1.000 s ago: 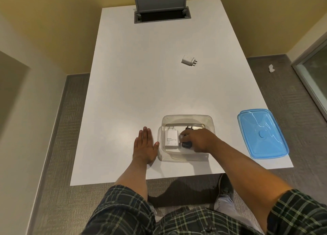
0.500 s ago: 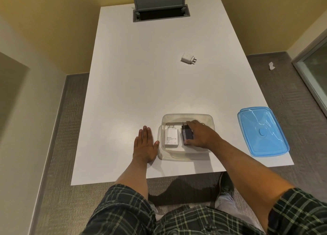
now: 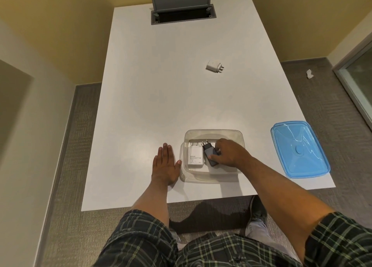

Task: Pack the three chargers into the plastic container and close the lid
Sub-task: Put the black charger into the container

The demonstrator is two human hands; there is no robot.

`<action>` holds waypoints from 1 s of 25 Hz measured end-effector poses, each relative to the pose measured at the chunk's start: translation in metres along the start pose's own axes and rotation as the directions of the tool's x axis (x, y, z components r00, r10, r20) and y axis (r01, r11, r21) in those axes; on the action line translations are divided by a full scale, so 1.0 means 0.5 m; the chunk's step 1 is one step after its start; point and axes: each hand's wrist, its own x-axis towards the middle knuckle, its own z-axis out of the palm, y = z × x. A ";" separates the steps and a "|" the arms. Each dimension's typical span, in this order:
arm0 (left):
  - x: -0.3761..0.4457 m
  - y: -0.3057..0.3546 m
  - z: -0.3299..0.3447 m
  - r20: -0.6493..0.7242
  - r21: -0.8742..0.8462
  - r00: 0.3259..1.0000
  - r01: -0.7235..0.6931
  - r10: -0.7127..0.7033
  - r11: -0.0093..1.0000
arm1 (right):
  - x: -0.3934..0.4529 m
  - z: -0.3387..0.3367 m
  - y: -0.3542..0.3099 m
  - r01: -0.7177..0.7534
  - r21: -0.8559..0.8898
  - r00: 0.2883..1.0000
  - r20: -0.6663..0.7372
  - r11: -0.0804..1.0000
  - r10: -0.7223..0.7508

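A clear plastic container (image 3: 213, 132) stands near the table's front edge. Inside it lies a white charger (image 3: 194, 155) flat on the left, prongs pointing away. Beside it a black charger (image 3: 209, 152) lies tilted, with my right hand (image 3: 228, 152) inside the container and its fingers closed around it. My left hand (image 3: 165, 165) rests flat on the table, thumb touching the container's left wall. A second white charger (image 3: 214, 66) lies alone far up the table, to the right. The blue lid (image 3: 299, 149) lies upside up at the front right corner.
The white table (image 3: 161, 85) has an open grey cable hatch (image 3: 181, 7) at its far end. Grey carpet surrounds the table, with a scrap of white paper (image 3: 309, 74) on the floor at right. A glass door frame stands at far right.
My right hand has set the black charger down beside the white one inside the container and turned it so its prongs point away. My left hand has stayed flat.
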 end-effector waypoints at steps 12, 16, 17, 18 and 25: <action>0.002 0.000 0.000 -0.003 -0.013 1.000 0.004 -0.004 1.000 | 0.006 -0.022 0.005 0.055 -0.045 0.997 0.060 0.997 -0.053; 0.003 -0.001 0.002 -0.012 -0.010 1.000 0.001 -0.002 1.000 | 0.014 -0.029 0.008 0.096 -0.088 0.992 0.093 0.992 -0.088; 0.003 -0.001 0.003 -0.015 -0.010 1.000 -0.001 0.001 1.000 | 0.016 -0.030 0.008 0.104 -0.093 0.991 0.096 0.990 -0.095; 0.003 -0.002 0.004 -0.019 -0.011 1.000 -0.003 0.003 1.000 | 0.016 -0.031 0.007 0.106 -0.095 0.991 0.097 0.990 -0.097; -0.001 -0.003 0.016 -0.123 -0.011 0.992 -0.014 0.013 1.000 | 0.002 -0.019 -0.017 0.072 -0.305 0.989 -0.103 0.950 -0.108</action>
